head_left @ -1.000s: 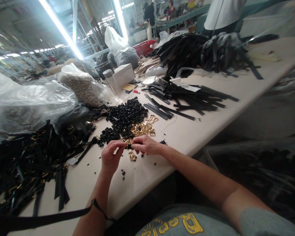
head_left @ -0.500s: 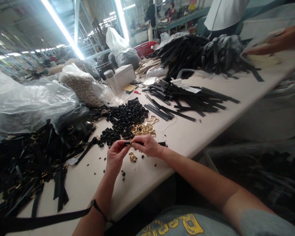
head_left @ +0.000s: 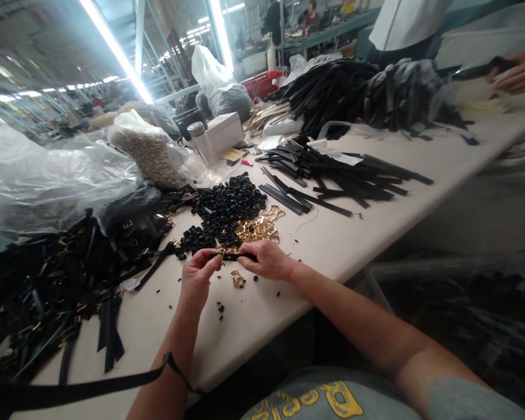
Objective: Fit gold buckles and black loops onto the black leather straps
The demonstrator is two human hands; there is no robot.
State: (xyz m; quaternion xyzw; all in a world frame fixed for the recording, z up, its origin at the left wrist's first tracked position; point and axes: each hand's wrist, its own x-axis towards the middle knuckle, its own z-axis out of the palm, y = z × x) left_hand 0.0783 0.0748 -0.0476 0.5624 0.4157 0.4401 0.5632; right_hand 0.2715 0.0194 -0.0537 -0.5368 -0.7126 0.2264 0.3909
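Note:
My left hand (head_left: 196, 277) and my right hand (head_left: 265, 259) meet over the pale table (head_left: 341, 239), both pinched on one short black strap (head_left: 234, 256) that runs between their fingertips. Just beyond them lie a heap of gold buckles (head_left: 258, 228) and a heap of small black loops (head_left: 221, 213). A single gold buckle (head_left: 236, 279) rests on the table under the hands. A long black strap (head_left: 91, 385) crosses my left forearm.
A big pile of black straps with buckles (head_left: 48, 280) fills the left. Clear plastic bags (head_left: 61, 175), a white box (head_left: 221, 131) and a metal cup (head_left: 199, 143) stand behind. Cut black strips (head_left: 332, 169) lie further right. Another person's hand (head_left: 516, 73) reaches in at the far right.
My hands have drawn slightly apart, so more of the black strap shows between them. The other person's hand at the far right came into view, then pulled back.

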